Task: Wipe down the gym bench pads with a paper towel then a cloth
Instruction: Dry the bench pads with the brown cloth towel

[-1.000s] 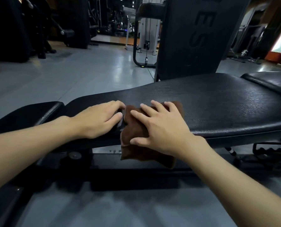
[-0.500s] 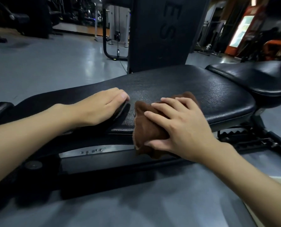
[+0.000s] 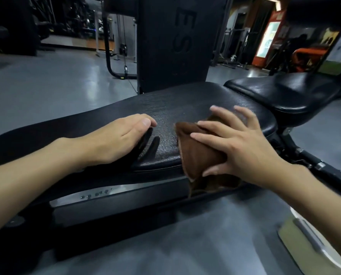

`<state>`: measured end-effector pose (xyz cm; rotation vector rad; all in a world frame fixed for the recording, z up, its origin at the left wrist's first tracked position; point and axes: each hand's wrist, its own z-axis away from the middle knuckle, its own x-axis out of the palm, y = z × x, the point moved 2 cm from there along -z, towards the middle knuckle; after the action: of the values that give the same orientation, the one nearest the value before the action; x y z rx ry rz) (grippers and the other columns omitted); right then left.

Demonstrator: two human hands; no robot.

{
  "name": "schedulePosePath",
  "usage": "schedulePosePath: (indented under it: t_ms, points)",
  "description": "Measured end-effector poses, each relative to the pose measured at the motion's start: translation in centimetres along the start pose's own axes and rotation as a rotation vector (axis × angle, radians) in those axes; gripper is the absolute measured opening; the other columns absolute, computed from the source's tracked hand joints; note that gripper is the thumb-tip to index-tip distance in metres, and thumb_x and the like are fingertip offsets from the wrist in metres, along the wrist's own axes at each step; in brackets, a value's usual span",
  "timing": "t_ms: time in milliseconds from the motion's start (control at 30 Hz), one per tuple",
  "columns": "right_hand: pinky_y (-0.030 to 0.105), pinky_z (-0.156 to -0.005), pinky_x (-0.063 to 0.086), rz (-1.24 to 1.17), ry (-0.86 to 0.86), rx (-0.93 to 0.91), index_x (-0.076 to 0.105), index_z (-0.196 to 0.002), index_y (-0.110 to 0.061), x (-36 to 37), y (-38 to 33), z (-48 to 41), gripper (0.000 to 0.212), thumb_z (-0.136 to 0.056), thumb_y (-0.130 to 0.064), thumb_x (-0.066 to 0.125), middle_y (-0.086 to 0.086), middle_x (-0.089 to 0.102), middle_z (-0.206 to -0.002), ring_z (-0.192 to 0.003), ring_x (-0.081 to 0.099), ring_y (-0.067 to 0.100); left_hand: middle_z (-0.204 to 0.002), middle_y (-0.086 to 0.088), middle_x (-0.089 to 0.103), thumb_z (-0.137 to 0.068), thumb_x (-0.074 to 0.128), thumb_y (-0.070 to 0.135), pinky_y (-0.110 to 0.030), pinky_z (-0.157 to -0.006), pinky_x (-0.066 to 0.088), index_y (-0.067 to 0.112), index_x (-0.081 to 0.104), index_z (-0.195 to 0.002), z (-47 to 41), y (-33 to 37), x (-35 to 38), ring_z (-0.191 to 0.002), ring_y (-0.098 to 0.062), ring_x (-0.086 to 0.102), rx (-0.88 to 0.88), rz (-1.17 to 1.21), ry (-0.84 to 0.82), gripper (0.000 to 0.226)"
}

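Right hand is flat on the brown cloth, fingers spread and straight, thumb against the cloth at the near edge. It presses the cloth and does not grip it. The far fingertips are motion-blurred.

The cloth sits on the long black pad of the desk, near the end that meets the seat pad. Its lower part hangs over the near edge, in front of the frame.

Delta vs 1.0 s ago: the cloth and right hand have slid right along the pad. Back then the cloth touched the left fingertips. At 0.5 s ago a small gap had opened. Now there is a clear strip of bare pad between them, and the cloth is close to the pad's right end.

Left hand is unchanged: palm down on the pad, fingers together and straight, holding nothing.

The view has also swung right, so more of the seat pad shows and a pale object has come in at the lower right corner. I cannot tell what it is. The dark upright panel stays behind the pad.
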<state>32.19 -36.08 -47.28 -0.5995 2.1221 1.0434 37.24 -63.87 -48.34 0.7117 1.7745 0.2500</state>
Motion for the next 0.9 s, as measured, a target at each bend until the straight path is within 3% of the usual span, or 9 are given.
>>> schedulePosePath:
  t_ms: [67, 133, 267, 367, 467, 533, 633, 800, 900]
  points:
    - [0.064, -0.107, 0.024, 0.031, -0.083, 0.138, 0.05, -0.142, -0.038, -1.3, -0.9, 0.8, 0.096, -0.057, -0.076, 0.072, 0.011, 0.034, -0.157, -0.144, 0.025, 0.04, -0.12, 0.021, 0.058, -0.093, 0.016, 0.061, -0.019, -0.1, 0.034, 0.03, 0.056, -0.126, -0.1, 0.4, 0.3, -0.115, 0.006, 0.049, 0.028, -0.019, -0.01, 0.061]
    - [0.064, -0.11, 0.018, -0.143, -0.067, 0.282, 0.035, -0.15, -0.038, -2.6, -4.4, 0.6, 0.102, -0.059, -0.072, 0.068, 0.013, 0.016, -0.163, -0.148, 0.013, 0.036, -0.119, 0.019, 0.058, -0.092, 0.016, 0.062, -0.017, -0.097, 0.034, 0.03, 0.056, -0.125, -0.2, 0.6, 0.3, -0.113, 0.006, 0.05, 0.037, -0.026, -0.005, 0.061]
    - [0.058, -0.119, 0.005, -0.509, 0.374, 0.815, 0.042, -0.148, -0.028, -2.9, -9.7, -0.3, 0.07, -0.082, -0.053, 0.049, 0.003, 0.015, -0.165, -0.153, 0.003, 0.023, -0.118, 0.015, 0.058, -0.099, 0.032, 0.048, -0.024, -0.098, 0.038, 0.027, 0.057, -0.123, -1.1, 1.1, 0.5, -0.11, -0.001, 0.052, 0.052, -0.089, 0.008, 0.041]
    - [0.06, -0.119, 0.007, -0.584, 0.408, 1.241, 0.032, -0.154, -0.024, 0.2, -10.7, -1.7, 0.078, -0.086, -0.062, 0.042, 0.008, 0.004, -0.166, -0.153, -0.006, 0.028, -0.121, 0.016, 0.056, -0.099, 0.044, 0.03, -0.03, -0.101, 0.04, 0.03, 0.055, -0.124, -1.7, 1.7, 1.1, -0.113, -0.004, 0.053, 0.07, -0.125, -0.001, 0.027]
    - [0.051, -0.121, 0.004, -0.634, 0.553, 1.263, 0.039, -0.151, -0.014, 2.3, -10.8, -3.0, 0.072, -0.086, -0.043, 0.054, 0.014, 0.005, -0.165, -0.152, -0.006, 0.033, -0.117, 0.021, 0.054, -0.099, 0.042, 0.031, -0.044, -0.1, 0.043, 0.038, 0.052, -0.121, -2.1, 2.3, 1.9, -0.111, -0.003, 0.053, 0.079, -0.143, -0.008, 0.026]
    - [0.055, -0.12, 0.005, -0.61, 0.581, 1.235, 0.043, -0.148, -0.012, 2.5, -9.6, -2.7, 0.067, -0.085, -0.035, 0.054, 0.015, 0.009, -0.165, -0.152, -0.004, 0.033, -0.116, 0.02, 0.054, -0.099, 0.042, 0.03, -0.047, -0.1, 0.043, 0.037, 0.053, -0.121, -2.5, 2.4, 2.0, -0.111, -0.005, 0.053, 0.06, -0.133, 0.011, 0.025]
    - [0.064, -0.117, 0.005, -0.611, 0.497, 1.252, 0.05, -0.143, -0.017, 2.3, -4.6, -1.7, 0.063, -0.082, -0.032, 0.051, 0.008, 0.014, -0.165, -0.152, -0.002, 0.025, -0.116, 0.022, 0.053, -0.096, 0.036, 0.04, -0.048, -0.1, 0.042, 0.039, 0.054, -0.119, -2.5, 2.7, 2.1, -0.113, -0.007, 0.052, 0.05, -0.14, 0.012, 0.029]
    - [0.056, -0.12, -0.001, -0.577, 0.248, 1.324, 0.041, -0.147, -0.029, 1.0, 1.2, -0.4, 0.061, -0.088, -0.036, 0.053, 0.007, 0.001, -0.166, -0.151, -0.009, 0.021, -0.106, 0.023, 0.049, -0.084, 0.027, 0.057, -0.047, -0.093, 0.045, 0.046, 0.053, -0.104, -3.4, 3.7, 2.2, -0.102, -0.009, 0.051, 0.047, -0.227, -0.033, 0.034]
    - [0.051, -0.116, 0.016, -0.42, 0.232, 1.404, 0.036, -0.146, -0.033, 1.2, 0.0, 0.1, 0.064, -0.086, -0.05, 0.054, 0.01, 0.012, -0.155, -0.142, 0.009, 0.03, -0.105, 0.021, 0.052, -0.087, 0.033, 0.051, -0.045, -0.088, 0.048, 0.043, 0.057, -0.101, -5.9, 4.4, 2.2, -0.095, -0.004, 0.052, 0.086, -0.258, -0.038, 0.029]
